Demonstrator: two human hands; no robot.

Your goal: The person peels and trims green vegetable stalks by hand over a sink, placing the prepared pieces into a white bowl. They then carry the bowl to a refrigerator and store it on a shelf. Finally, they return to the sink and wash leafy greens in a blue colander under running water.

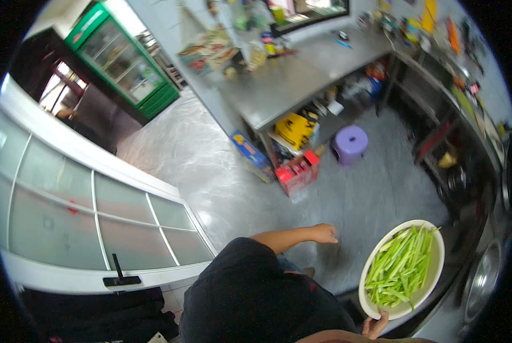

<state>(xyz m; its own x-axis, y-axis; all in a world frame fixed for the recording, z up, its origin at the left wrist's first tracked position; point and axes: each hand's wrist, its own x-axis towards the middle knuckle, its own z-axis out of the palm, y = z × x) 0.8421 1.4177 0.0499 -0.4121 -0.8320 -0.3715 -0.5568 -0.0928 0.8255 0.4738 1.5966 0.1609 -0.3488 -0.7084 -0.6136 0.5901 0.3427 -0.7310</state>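
My right hand (pixel 375 326) grips the near rim of a cream-coloured basin (pixel 437 274), with the thumb over the edge. Cut green vegetable stalks (pixel 399 266), possibly celery, fill most of the basin. The basin is held above the floor at the right, beside a metal counter. My left hand (pixel 323 233) hangs out over the floor with nothing in it, its fingers loosely bent and a little apart. A purple plastic stool (pixel 351 143) stands farther off beyond that hand.
A stainless steel worktable (pixel 290 81) stands ahead, with a red box (pixel 299 171) by its leg. To the left is a sliding or swinging glazed door (pixel 123 223) with a black handle. A green fridge (pixel 123 60) stands beyond the doorway. A round metal pan or lid (pixel 483 281) lies at right.
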